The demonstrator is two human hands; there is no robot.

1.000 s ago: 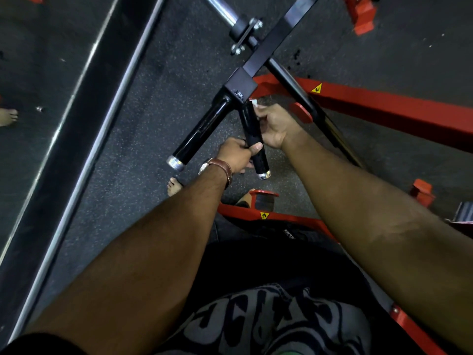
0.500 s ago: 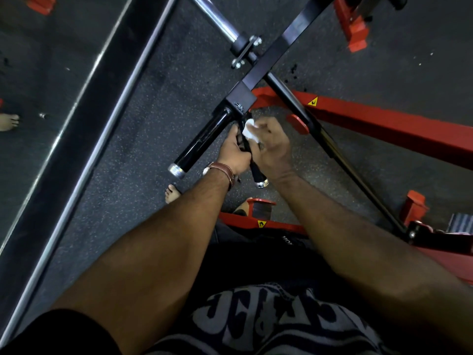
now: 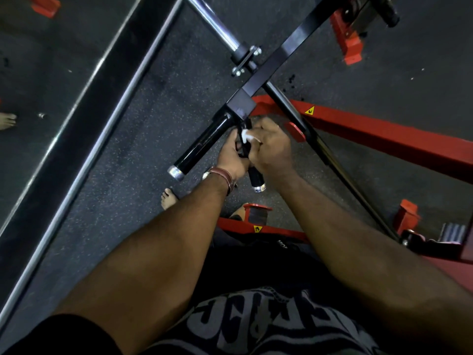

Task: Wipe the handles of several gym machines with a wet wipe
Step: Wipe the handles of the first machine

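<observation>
A black machine arm ends in two handles. The longer black handle [image 3: 202, 147] with a silver end cap points down-left and is untouched. The shorter black handle [image 3: 256, 179] hangs between my hands, only its lower end and silver cap showing. My left hand [image 3: 233, 158], with a brown strap at the wrist, grips the short handle from the left. My right hand [image 3: 272, 147] is closed around the same handle from the right, pressing a white wet wipe [image 3: 247, 135] against its upper part.
A red machine frame [image 3: 384, 139] runs to the right, with a red knob [image 3: 295, 131] on a black diagonal bar. A chrome bar [image 3: 212, 24] rises upper centre. A mirror with a dark sill [image 3: 64, 149] lines the left. My bare foot [image 3: 169, 198] rests on speckled rubber floor.
My right hand has slid from the top of the short handle down and around it, the wipe coming into sight. My left hand has shifted up the handle. The camera moved closer.
</observation>
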